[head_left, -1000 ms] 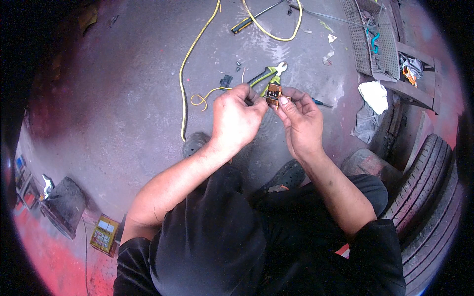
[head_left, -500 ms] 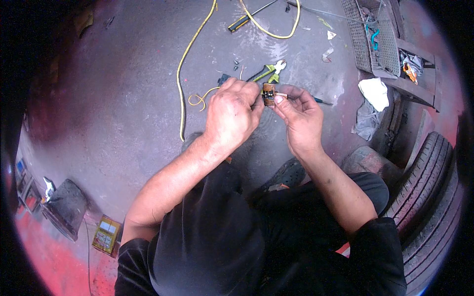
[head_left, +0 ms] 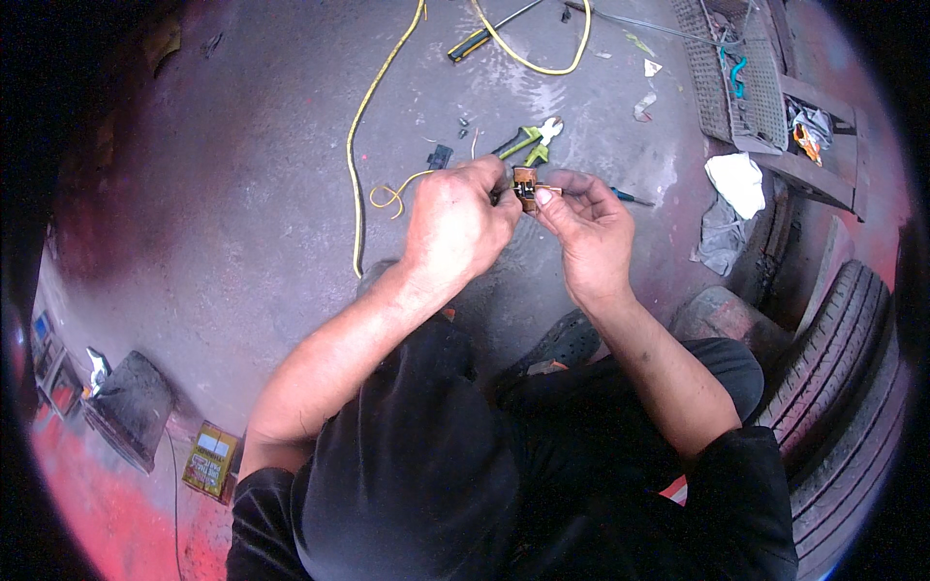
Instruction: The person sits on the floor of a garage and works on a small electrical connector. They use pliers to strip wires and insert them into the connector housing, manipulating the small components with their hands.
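Observation:
A small brown plate with black and metallic parts (head_left: 524, 190), like an electrical component, is held up in front of me. My right hand (head_left: 593, 225) pinches its right edge between thumb and fingers. At its left side my left hand (head_left: 463, 218) has its fingers drawn together against it; what lies between those fingertips is hidden. Just beyond the hands, green-handled cutting pliers (head_left: 535, 142) rest on the floor with jaws spread. A small black connector-like block (head_left: 440, 157) lies past my left knuckles, close to a thin yellow wire (head_left: 387, 200).
A long yellow cable (head_left: 355, 145) runs along the floor, near a black-and-yellow-handled screwdriver (head_left: 469, 45). On the right are a perforated basket (head_left: 712, 87), a white cloth (head_left: 736, 184) and tyres (head_left: 833, 334). A teal-handled tool (head_left: 630, 197) lies behind my right hand. A yellow tin (head_left: 208, 460) stands lower left.
My left hand has turned slightly and its fingers have shifted at the part's left side, uncovering more of the black block. My right hand keeps its pinch on the part.

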Available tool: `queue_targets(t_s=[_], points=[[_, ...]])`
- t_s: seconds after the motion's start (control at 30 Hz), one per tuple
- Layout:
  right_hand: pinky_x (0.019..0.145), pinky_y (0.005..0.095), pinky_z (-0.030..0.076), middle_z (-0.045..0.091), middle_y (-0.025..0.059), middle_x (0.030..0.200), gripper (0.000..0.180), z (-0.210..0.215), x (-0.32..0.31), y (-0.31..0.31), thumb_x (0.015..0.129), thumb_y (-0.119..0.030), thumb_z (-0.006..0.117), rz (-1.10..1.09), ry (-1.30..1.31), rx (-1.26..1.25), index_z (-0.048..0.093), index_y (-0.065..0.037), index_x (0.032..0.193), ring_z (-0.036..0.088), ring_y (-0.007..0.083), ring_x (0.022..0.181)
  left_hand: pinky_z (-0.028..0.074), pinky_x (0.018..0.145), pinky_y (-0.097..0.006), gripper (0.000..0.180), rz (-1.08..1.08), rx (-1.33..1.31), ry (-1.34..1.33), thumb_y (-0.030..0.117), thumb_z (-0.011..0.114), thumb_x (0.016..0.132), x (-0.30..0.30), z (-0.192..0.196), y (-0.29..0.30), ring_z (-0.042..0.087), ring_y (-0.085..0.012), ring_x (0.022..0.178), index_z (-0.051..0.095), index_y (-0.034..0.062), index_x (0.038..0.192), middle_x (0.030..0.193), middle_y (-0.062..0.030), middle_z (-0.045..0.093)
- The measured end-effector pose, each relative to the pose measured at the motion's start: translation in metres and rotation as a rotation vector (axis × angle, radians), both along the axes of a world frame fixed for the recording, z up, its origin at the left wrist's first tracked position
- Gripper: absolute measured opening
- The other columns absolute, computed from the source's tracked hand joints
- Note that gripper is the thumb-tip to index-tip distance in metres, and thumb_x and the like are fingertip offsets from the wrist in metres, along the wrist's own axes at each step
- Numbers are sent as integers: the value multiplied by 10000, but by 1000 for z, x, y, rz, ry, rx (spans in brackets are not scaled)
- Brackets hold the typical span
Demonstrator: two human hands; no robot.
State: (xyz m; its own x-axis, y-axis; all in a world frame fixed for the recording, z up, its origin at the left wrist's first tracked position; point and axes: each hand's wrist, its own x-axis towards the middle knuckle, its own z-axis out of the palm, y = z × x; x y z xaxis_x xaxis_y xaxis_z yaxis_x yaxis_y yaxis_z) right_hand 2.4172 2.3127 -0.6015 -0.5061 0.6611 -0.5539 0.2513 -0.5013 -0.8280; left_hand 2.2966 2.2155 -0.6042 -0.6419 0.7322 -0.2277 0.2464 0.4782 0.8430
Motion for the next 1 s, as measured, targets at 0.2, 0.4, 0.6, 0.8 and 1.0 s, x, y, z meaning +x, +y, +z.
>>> queue_targets(t_s=[0.2,0.4,0.6,0.8,1.0], points=[[809,275,544,670,78,973,185,-6,2,1,893,5,666,-74,62,-108,600,28,1065,658,154,882,508,621,-422,164,-41,149,246,134,687,767,6,-16,-4,657,-352,665,605,-6,753,707,-199,633],[811,280,557,672,89,988,185,-8,5,1,891,-1,673,-39,27,-86,596,33,1056,660,154,893,492,603,-385,124,51,-11,-35,106,680,782,7,-12,-3,642,-240,627,626,-4,767,676,-143,637],[817,283,562,672,101,1000,177,-6,4,2,894,2,668,-48,46,-67,595,39,1051,660,157,899,443,572,-282,159,69,-53,-362,132,680,858,0,-12,-8,540,-70,652,639,-4,788,686,-9,620],[829,300,565,666,105,989,197,-7,3,3,888,-14,678,-69,56,-134,593,39,1058,663,167,892,435,585,-270,166,122,-84,-455,151,657,905,1,-14,-8,538,-68,661,641,-3,846,708,-2,620],[840,321,564,667,100,986,205,-5,3,4,881,-28,691,-81,66,-194,603,22,1060,664,174,895,436,566,-275,162,150,-71,-404,150,674,881,4,-15,-7,545,-76,642,641,5,815,696,-14,620]])
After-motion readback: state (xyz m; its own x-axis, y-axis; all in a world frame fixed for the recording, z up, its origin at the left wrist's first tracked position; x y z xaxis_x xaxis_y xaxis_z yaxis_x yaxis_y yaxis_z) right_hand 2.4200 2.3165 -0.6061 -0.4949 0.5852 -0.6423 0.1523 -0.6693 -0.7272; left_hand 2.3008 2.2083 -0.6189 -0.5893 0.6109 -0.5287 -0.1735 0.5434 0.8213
